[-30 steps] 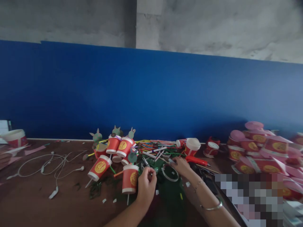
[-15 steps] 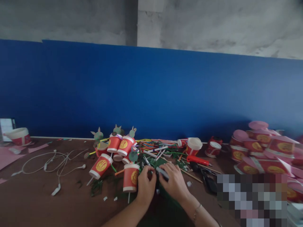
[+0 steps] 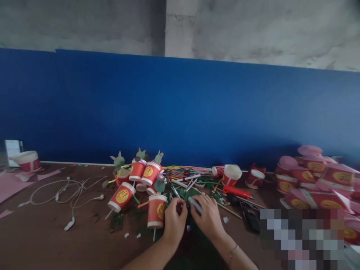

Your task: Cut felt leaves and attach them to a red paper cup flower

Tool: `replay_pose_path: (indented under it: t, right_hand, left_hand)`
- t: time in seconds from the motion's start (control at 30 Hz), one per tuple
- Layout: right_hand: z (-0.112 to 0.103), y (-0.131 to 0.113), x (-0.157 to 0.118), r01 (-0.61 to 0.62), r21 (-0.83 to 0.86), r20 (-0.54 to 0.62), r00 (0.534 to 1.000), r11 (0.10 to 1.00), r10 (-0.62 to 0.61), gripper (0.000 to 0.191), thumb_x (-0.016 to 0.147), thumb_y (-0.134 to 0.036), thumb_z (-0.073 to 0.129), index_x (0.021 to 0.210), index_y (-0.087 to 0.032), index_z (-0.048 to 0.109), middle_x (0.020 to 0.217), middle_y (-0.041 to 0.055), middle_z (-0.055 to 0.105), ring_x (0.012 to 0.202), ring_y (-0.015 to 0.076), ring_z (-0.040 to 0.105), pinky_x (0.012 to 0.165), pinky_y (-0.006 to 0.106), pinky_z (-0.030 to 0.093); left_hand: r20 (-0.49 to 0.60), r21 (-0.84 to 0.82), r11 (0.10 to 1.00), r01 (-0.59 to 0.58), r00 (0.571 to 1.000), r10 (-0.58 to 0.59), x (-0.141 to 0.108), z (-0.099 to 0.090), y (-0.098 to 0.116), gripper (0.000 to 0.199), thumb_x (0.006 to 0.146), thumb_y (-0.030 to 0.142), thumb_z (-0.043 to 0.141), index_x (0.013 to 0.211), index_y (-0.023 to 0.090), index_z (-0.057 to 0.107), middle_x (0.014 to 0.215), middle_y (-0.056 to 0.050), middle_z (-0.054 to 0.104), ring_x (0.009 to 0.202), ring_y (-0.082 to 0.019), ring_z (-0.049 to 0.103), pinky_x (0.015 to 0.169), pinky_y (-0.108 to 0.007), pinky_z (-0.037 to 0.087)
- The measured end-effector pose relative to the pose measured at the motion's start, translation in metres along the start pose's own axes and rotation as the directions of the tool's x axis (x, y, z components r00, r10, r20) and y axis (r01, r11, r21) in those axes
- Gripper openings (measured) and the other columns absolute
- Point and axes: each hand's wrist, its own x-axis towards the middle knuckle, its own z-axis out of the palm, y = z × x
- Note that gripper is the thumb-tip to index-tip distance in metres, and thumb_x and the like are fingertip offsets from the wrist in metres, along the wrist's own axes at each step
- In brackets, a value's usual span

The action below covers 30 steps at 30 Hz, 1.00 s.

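My right hand (image 3: pixel 210 217) is closed around a light grey marker pen (image 3: pixel 194 204), which points up and left. Thumb and fingertips of my left hand (image 3: pixel 174 225) meet in a pinch close beside it; anything between them is too small or dark to make out. Just left of that hand, a red paper cup (image 3: pixel 156 210) with a gold emblem stands upside down on a stick, with a green animal head on top. More such cups (image 3: pixel 121 197) lean behind and to the left. Dark green scraps (image 3: pixel 184 194) lie beyond my fingertips.
Coloured pipe cleaners (image 3: pixel 182 172) and a white cup (image 3: pixel 232 175) lie at the back. On the right are a red-handled tool (image 3: pixel 236 191), dark scissors-like tools (image 3: pixel 250 217) and a pile of red and pink cups (image 3: pixel 306 180). White earphones (image 3: pixel 70 195) lie left.
The whole view has shifted slightly, so things sit a little further right. The tip of the marker pen and my left fingertips are slightly further apart; both hands otherwise keep their pose.
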Motion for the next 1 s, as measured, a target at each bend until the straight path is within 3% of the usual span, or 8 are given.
replay_pose_path:
  t: [0.17,0.3,0.43,0.57,0.7,0.8,0.9,1.0]
  right_hand:
    - [0.005,0.022,0.0,-0.156,-0.133,-0.041,0.987,0.979,0.152,0.021,0.079,-0.023,0.046,0.098,-0.02,0.054,0.089,0.0068,0.064,0.087,0.0228,0.055,0.076,0.033,0.033]
    - [0.009,0.032,0.0,-0.233,-0.186,-0.085,0.972,0.955,0.221,0.01,0.078,-0.024,0.048,0.084,-0.02,0.054,0.087,0.0077,0.061,0.085,0.0256,0.052,0.073,0.036,0.033]
    - [0.01,0.018,0.004,-0.19,0.214,-0.097,0.972,0.958,0.215,0.017,0.08,-0.034,0.049,0.072,-0.02,0.056,0.09,0.0081,0.061,0.087,0.0236,0.051,0.075,0.035,0.038]
    - [0.008,-0.003,0.007,-0.278,0.627,0.04,0.944,0.728,0.327,0.03,0.078,-0.043,0.052,0.064,-0.018,0.057,0.072,0.0061,0.062,0.071,0.0194,0.055,0.066,0.03,0.042]
    - [0.008,-0.01,0.006,-0.352,0.703,0.102,0.91,0.618,0.403,0.027,0.067,-0.042,0.062,0.058,-0.017,0.057,0.076,0.0065,0.063,0.076,0.021,0.056,0.068,0.029,0.041]
    - [0.01,-0.007,0.005,-0.366,0.766,0.125,0.891,0.528,0.436,0.026,0.067,-0.042,0.063,0.066,-0.016,0.061,0.077,0.0053,0.062,0.075,0.0198,0.055,0.069,0.028,0.041]
    - [0.011,-0.004,0.005,-0.371,0.818,0.153,0.878,0.441,0.454,0.029,0.067,-0.045,0.063,0.07,-0.016,0.062,0.07,0.0028,0.059,0.069,0.0173,0.053,0.064,0.027,0.041]
    - [0.01,-0.004,0.004,-0.363,0.844,0.154,0.869,0.394,0.47,0.027,0.066,-0.042,0.066,0.067,-0.016,0.059,0.065,0.0004,0.056,0.063,0.015,0.049,0.059,0.025,0.039]
  left_hand:
    - [-0.017,0.018,0.999,-0.04,0.999,0.04,-0.001,0.001,-0.002,0.009,0.079,0.02,0.046,0.075,0.018,0.053,0.067,0.0,0.058,0.058,-0.013,0.054,0.057,-0.023,0.044]
    - [-0.002,0.081,0.983,-0.165,0.986,0.166,-0.001,0.0,-0.003,0.012,0.079,0.014,0.043,0.072,0.018,0.052,0.067,0.0,0.053,0.057,-0.011,0.05,0.057,-0.022,0.042]
    - [0.018,0.108,0.959,-0.26,0.965,0.26,-0.002,-0.001,-0.002,0.015,0.077,0.009,0.043,0.07,0.018,0.053,0.072,-0.001,0.053,0.06,-0.012,0.05,0.057,-0.021,0.042]
    - [0.045,0.164,0.946,-0.279,0.96,0.275,-0.003,-0.002,-0.001,0.015,0.077,0.008,0.045,0.071,0.019,0.054,0.076,-0.002,0.053,0.07,-0.014,0.054,0.064,-0.023,0.045]
    - [0.086,0.246,0.916,-0.316,0.949,0.304,-0.006,-0.005,0.003,0.017,0.079,0.009,0.045,0.075,0.02,0.057,0.078,-0.003,0.054,0.074,-0.015,0.056,0.068,-0.025,0.046]
    - [0.097,0.239,0.914,-0.328,0.945,0.313,-0.007,-0.006,0.007,0.018,0.081,0.01,0.044,0.085,0.02,0.058,0.084,-0.005,0.056,0.079,-0.017,0.057,0.071,-0.027,0.047]
    - [0.069,0.185,0.94,-0.285,0.958,0.277,-0.003,-0.006,0.016,0.018,0.082,0.013,0.042,0.093,0.019,0.054,0.087,-0.006,0.057,0.081,-0.017,0.058,0.072,-0.028,0.047]
    - [0.069,0.218,0.956,-0.198,0.98,0.187,0.007,-0.013,0.031,0.016,0.081,0.015,0.043,0.093,0.019,0.053,0.082,-0.004,0.059,0.068,-0.015,0.058,0.062,-0.025,0.046]
